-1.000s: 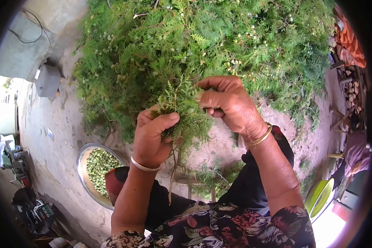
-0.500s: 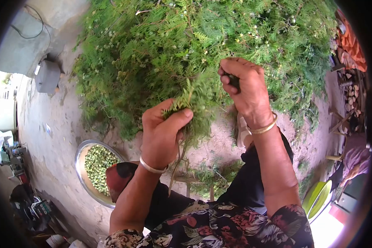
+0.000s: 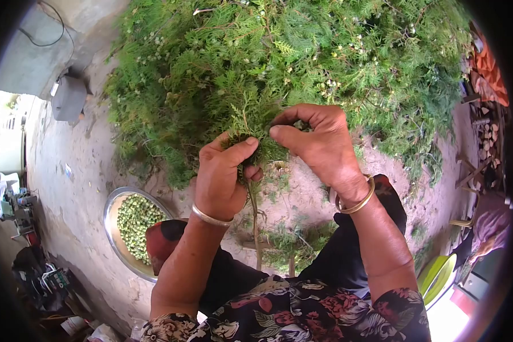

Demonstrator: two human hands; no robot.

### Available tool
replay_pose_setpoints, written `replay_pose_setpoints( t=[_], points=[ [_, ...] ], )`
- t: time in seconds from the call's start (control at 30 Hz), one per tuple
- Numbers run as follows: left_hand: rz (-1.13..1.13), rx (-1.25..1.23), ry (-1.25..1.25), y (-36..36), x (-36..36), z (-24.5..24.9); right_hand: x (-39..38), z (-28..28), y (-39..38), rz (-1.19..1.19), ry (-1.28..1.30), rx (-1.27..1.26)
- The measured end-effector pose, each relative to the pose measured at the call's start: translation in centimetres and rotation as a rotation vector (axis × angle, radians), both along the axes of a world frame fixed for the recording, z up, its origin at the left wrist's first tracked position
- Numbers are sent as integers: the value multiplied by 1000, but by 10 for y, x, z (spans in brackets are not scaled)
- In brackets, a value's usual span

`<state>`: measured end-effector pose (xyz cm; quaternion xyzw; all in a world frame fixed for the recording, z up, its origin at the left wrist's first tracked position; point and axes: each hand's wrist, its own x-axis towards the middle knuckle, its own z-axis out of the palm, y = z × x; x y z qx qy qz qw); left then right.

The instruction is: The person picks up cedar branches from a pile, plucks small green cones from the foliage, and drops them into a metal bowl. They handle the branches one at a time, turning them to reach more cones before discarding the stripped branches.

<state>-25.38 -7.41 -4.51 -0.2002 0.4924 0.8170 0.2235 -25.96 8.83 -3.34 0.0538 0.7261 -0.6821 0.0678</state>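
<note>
Cypress sprig (image 3: 248,128) sat upright in left hand (image 3: 222,182), with the fist clamped round its stem to steady it and leave the tip free. Right hand (image 3: 319,148) pinched the sprig's top, thumb against forefinger. Branch pile (image 3: 302,51) lay just ahead within reach. Metal bowl (image 3: 109,228) of green cones sat beside the left knee.

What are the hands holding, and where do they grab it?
A green sprig. The left hand grips its stem just under the leaves; the right hand pinches the leafy top.
</note>
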Motion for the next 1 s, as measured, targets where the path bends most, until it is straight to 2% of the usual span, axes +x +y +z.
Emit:
replay_pose_setpoints(
  t=[0.03,0.17,0.37,0.43,0.47,0.53,0.7,0.77,0.87,0.9,0.97,1.0],
  points=[
    [-2,8,27,2,1,1,0,-2,-1,-38,87,136],
    [-25,-10,101,5,3,2,1,3,2,-32,76,176],
    [-55,-7,165,5,4,1,2,6,8,112,-36,199],
    [-64,-13,152,5,4,0,3,-2,6,67,137,228],
    [-73,-20,139,5,4,-1,3,-4,5,69,137,230],
    [-74,-21,139,3,4,-2,5,-7,1,40,225,392],
    [-54,-77,177,6,7,-4,6,-14,-10,-83,263,394],
    [82,-91,153,8,8,-6,4,-13,-9,-146,290,386],
    [20,-22,162,1,8,2,-9,9,9,-295,-169,-107],
    [19,-14,166,0,6,2,-12,7,16,-297,-164,-100],
    [47,47,6,-2,2,1,-16,-1,28,-137,-268,-814],
    [51,52,8,-2,1,1,-17,-5,28,-123,-284,-871]
  ],
)
